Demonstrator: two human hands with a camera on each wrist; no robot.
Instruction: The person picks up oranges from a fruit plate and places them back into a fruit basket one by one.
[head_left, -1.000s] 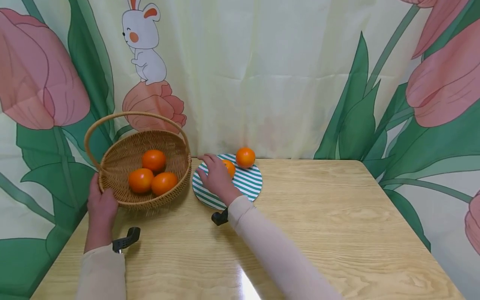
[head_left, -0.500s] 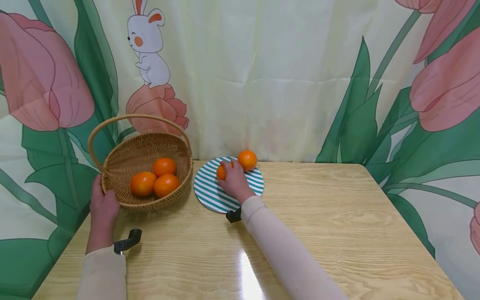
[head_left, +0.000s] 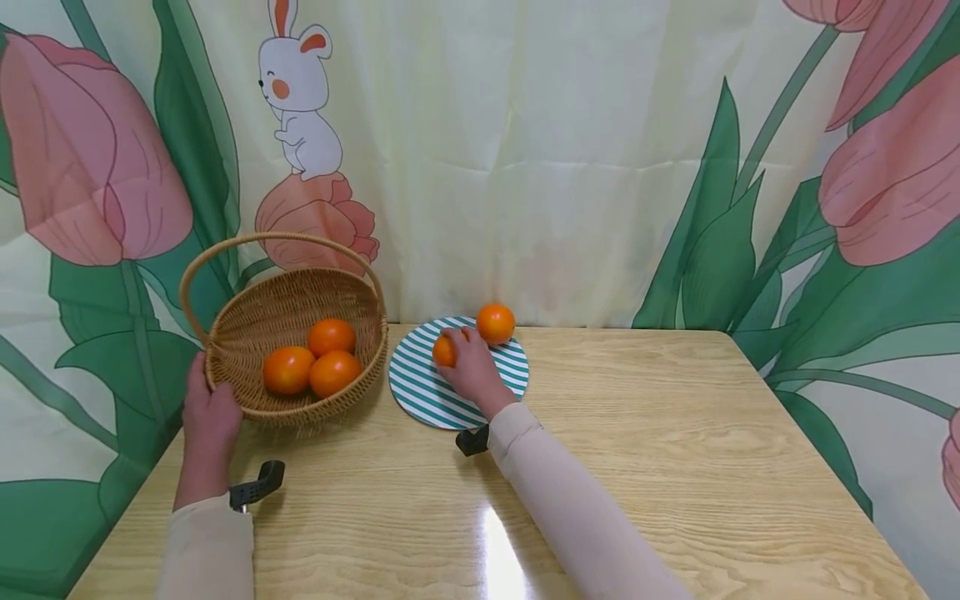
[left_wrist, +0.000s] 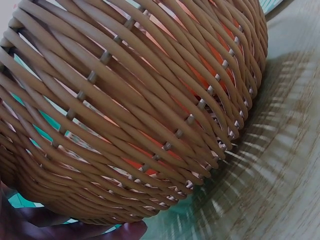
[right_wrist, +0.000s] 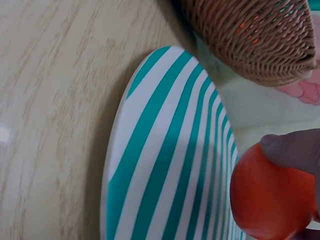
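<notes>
In the head view my left hand (head_left: 210, 417) grips the left side of a wicker basket (head_left: 300, 285), which is tilted toward me. Inside it sit three oranges (head_left: 334, 372), touching one another. The left wrist view shows the basket's woven wall (left_wrist: 115, 95) close up, with fingertips (left_wrist: 132, 230) below. My right hand (head_left: 474, 371) holds an orange (head_left: 443, 351) over the round teal-and-white striped plate (head_left: 420, 387). In the right wrist view thumb and fingers pinch that orange (right_wrist: 265, 200). Another orange (head_left: 496, 323) rests at the plate's back right edge.
Wooden tabletop (head_left: 637, 433) stretches right of the plate and in front of it. A printed curtain (head_left: 570, 167) hangs directly behind the table's back edge. The basket's tall arched handle (head_left: 281, 237) rises above it at the left.
My right hand has moved right from the plate's left part and taken hold of an orange. The back orange in the basket has shifted right and down. The left hand keeps its grip.
</notes>
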